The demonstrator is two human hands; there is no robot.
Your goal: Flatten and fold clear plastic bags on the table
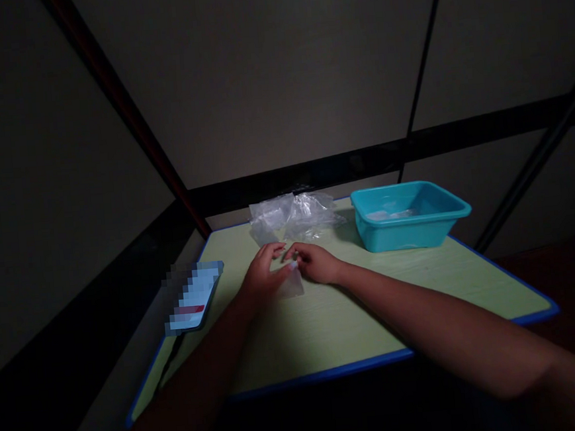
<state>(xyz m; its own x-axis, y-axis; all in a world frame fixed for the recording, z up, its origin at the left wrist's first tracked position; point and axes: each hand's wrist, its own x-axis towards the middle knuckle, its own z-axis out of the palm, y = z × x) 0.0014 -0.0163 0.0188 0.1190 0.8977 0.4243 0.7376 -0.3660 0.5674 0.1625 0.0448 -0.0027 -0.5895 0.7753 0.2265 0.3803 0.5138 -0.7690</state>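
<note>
Phone-like device (198, 297) at table's (376, 328) left edge, slanted, screen lit. Left forearm reaches up and rightward; left hand (266, 268) in open C, fingers parted from thumb, thumb extended toward small clear bag (293, 284). Bag between hands, near table's middle, top at fingertips. Plastic bags (297, 216) crumpled behind. Right forearm reaches in leftward; right hand (317, 263) palm inward, fingers curled at bag's top; pinch or not, cannot tell. Teal basin (408, 231) far right, whitish pieces inside.
</note>
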